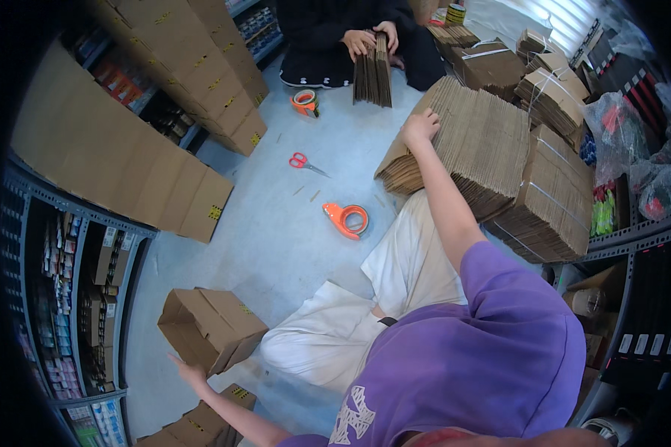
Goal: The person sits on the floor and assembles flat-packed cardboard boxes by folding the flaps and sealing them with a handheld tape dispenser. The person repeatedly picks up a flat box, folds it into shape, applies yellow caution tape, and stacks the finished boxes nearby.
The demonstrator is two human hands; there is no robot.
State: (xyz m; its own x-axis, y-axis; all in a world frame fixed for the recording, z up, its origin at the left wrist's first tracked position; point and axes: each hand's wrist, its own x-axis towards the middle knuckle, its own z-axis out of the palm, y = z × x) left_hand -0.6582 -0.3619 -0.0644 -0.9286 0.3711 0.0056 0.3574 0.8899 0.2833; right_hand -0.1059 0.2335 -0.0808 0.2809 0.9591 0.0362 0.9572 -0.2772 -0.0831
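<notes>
While the person sits on the pale floor (276, 246), work reads as between boxes, one set down and a fresh blank sought;
Left hand: the left hand (188, 370) rests with spread fingers against the lower edge of an assembled cardboard box (210, 328), holding nothing closed;
Right hand: the right hand (420, 127) lies, fingers curled, on the near corner of the stack of flat cardboard blanks (479, 145) (grip itself not clear);
Next move, as a judgement: peeling one sheet off calls for a pinch at its edge;
Materials: corrugated, ribbed brown board; glossy orange tape dispenser (347, 220) mid-floor; red-handled scissors (303, 162) beyond it.
</notes>
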